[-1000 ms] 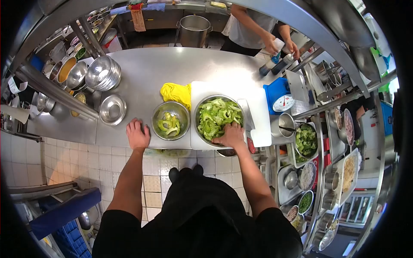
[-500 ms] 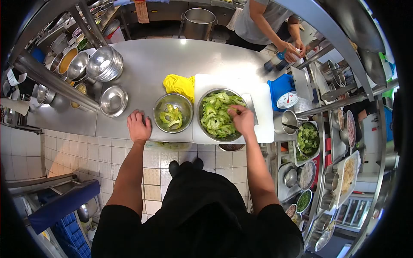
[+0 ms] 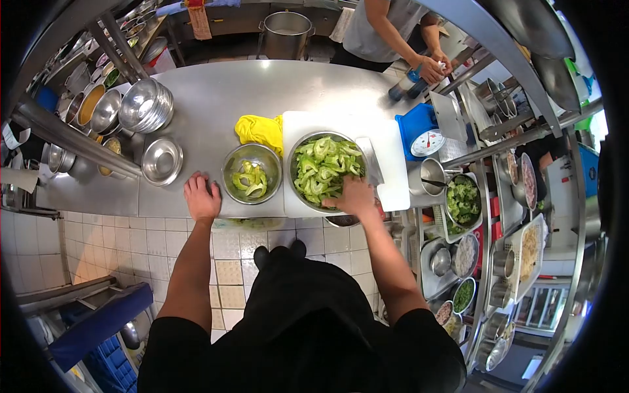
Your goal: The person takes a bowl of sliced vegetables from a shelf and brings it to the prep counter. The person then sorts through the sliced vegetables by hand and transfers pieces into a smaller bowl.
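Two steel bowls are set side by side at the near edge of the bench [image 3: 262, 85], at the centre of the frame. The large bowl [image 3: 293, 171] stands on a white cutting board [image 3: 386, 150] and is heaped with sliced green vegetable [image 3: 321, 164]. The small bowl [image 3: 252, 171], just to its left, holds only a few slices [image 3: 247, 180].

The right hand [image 3: 349, 195] has been brought back from the upper right of the heap, where it was half a second ago, to the near rim of the large bowl. It is now laid on the slices with the fingers curled down into them. Whether a slice is pinched between the fingers cannot be told, as the fingertips are hidden under the hand.

The left hand [image 3: 201, 195] has not been moved. It is kept flat and spread on the bench, left of the small bowl, and nothing is held in it.

From this change it is judged that the heap is being worked through by the right hand alone. No transfer to the small bowl is in progress at this moment.

A yellow cloth [image 3: 259, 130] lies behind the small bowl. A blue scale [image 3: 422, 137] stands at the right of the board. At the top right of the frame, another person's hands [image 3: 432, 65] are occupied with a bottle, well apart from the bowls.
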